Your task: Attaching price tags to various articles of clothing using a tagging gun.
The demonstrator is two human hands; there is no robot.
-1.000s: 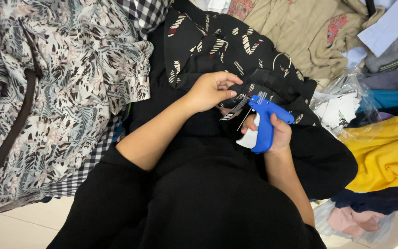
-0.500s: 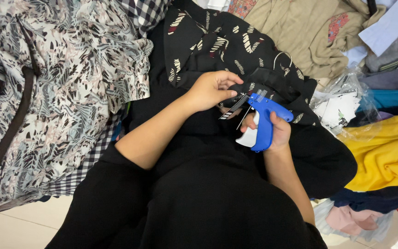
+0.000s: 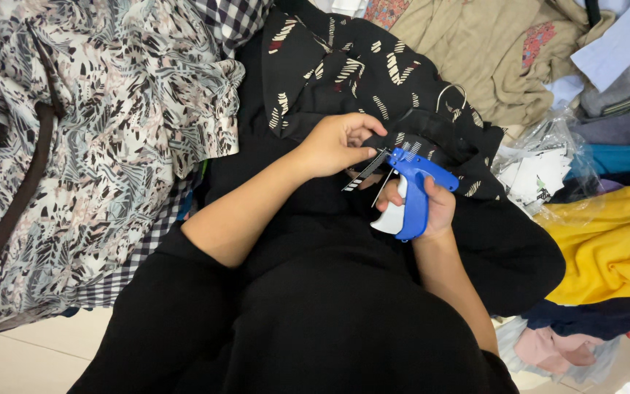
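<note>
In my right hand (image 3: 432, 211) the tagging gun (image 3: 411, 195) is hard plastic, smooth with a slight sheen, blue with a white trigger. A thin metal needle sits at its nose. My left hand (image 3: 337, 142) pinches the black patterned garment (image 3: 344, 66), a thin, matt woven cloth, beside a strip of small plastic fasteners (image 3: 362, 171). The leaf-print garment (image 3: 89, 131) looks soft and matt. The yellow garment (image 3: 607, 248) is a dull knit. The clear bag (image 3: 541, 157) is crinkled, glossy plastic film. The floor (image 3: 30, 357) is smooth, faintly shiny tile.
</note>
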